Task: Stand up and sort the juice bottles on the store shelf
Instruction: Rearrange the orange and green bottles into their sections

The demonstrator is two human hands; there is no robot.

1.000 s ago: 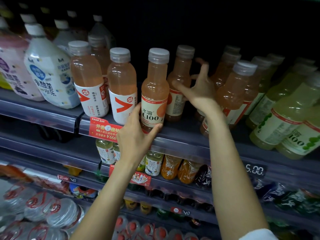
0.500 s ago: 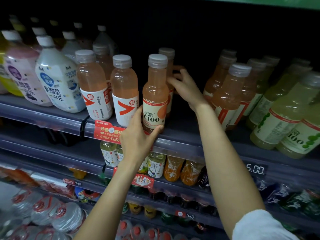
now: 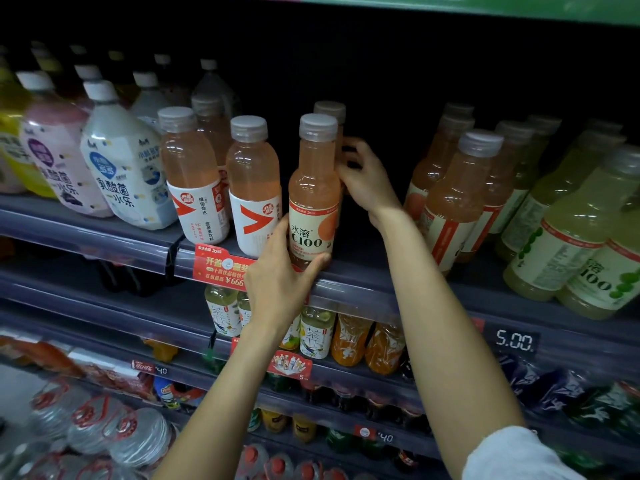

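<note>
Store shelving fills the view, dark at the back, with grey plastic price rails along each shelf (image 3: 363,289) edge. Front bottle (image 3: 313,192): clear plastic, pink-orange juice, ribbed grey cap, cream label reading "C100". It stands upright at the shelf's front edge, long axis vertical, cap up, label facing the camera. Left hand (image 3: 277,285) grips its base from below and the left side; the thumb lies up along the label's left edge and the fingers (image 3: 317,263) curl under the bottom, closed around it. Rear bottle (image 3: 332,114): same kind, directly behind the front one, upright, only its cap and a strip of its side visible. Right hand (image 3: 367,183) reaches behind the front bottle, its fingers bent around the rear bottle's shoulder; how firmly they close cannot be told, as the front bottle hides the contact. To the left stand two pink bottles (image 3: 221,181) with white-and-red labels, also upright, then large white bottles (image 3: 121,168) with sleeve wraps, leaning. To the right, more pink C100 bottles (image 3: 457,195) tilt leftward, beside yellow-green bottles (image 3: 568,230). A red promotion tag (image 3: 221,266) hangs on the rail beside the left hand. Lower shelves hold smaller tea bottles (image 3: 317,332).
</note>
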